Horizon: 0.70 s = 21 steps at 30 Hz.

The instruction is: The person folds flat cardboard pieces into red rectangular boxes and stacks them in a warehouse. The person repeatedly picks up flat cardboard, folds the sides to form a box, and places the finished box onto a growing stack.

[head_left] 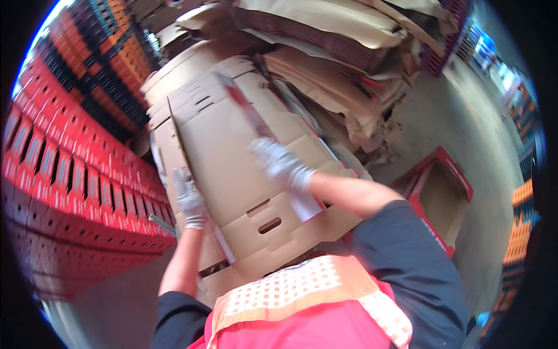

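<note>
Hands (pixel 232 183) outstretched, pressed on flattened cardboard box (pixel 232 151)

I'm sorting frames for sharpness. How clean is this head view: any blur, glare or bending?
Head view: the right hand is smeared by motion, the left hand a little sharper; the flat carton reads fairly clear; the red crates curve with the fisheye rim; daylight blows out the top left and right edges; black corners frame the circle.
</note>
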### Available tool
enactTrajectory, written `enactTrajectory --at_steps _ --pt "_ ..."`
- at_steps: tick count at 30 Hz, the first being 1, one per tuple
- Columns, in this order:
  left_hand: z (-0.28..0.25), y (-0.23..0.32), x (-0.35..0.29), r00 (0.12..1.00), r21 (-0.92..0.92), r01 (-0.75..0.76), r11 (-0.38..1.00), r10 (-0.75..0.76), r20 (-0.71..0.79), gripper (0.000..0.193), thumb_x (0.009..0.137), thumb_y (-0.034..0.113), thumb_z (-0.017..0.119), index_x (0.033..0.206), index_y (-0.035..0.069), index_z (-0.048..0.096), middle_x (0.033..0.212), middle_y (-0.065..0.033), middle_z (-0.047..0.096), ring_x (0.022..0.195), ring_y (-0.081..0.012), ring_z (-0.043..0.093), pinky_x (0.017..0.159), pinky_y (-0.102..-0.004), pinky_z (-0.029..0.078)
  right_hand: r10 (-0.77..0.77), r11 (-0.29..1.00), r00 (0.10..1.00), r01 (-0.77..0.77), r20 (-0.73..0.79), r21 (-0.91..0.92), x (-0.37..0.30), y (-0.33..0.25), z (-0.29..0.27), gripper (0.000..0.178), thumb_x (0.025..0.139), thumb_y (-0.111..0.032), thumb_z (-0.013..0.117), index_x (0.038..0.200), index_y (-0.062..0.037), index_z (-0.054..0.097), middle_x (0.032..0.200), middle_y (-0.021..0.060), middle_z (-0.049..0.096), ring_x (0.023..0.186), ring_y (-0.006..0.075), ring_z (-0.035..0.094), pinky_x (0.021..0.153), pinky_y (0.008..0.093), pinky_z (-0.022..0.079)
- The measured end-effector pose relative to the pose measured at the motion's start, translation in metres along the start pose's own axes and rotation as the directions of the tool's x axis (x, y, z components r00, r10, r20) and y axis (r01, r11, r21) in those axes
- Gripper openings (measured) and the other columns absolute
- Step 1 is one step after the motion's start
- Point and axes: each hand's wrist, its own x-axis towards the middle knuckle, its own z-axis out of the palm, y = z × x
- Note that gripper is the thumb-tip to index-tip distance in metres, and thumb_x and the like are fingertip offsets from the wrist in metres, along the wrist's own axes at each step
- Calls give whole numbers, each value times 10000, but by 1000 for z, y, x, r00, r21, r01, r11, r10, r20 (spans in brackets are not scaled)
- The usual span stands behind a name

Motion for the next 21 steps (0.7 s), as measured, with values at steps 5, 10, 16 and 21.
enactTrajectory --at_steps 5,10,16,21 --pt "-165 5 -20 669 365 -709 604 410 621 653 705 104 742 1318 36 526 1331 -185 562 1252 -375 511 1110 -454 379 -268 834 963 250 34 -491 -49 63 -141 460 814 -93 624 1268 -157 591 1363 90 566 1256 291 546 1036 472 410" --pt "-115 52 4 469 122 -737 664 373 801 315 679 212 786 942 91 662 991 -85 646 991 -300 606 880 -426 492 -316 920 796 390 516 -38 -33 38 -124 347 727 -196 754 1063 -192 670 1079 51 669 1003 263 643 814 415 498" --pt "-103 103 42 883 189 -445 875 395 254 451 851 259 763 558 47 495 536 -132 417 489 -314 424 485 -410 365 -260 955 948 281 -185 98 26 -3 -115 228 809 -97 762 1021 -78 681 891 95 661 756 288 664 665 328 545" --pt "-118 128 -20 462 354 -800 485 122 878 467 890 448 639 639 56 677 568 -136 580 558 -321 602 541 -411 488 -113 978 454 -107 884 180 -5 -75 -161 628 772 -440 788 1221 -29 635 1094 187 683 1028 346 650 926 387 507"
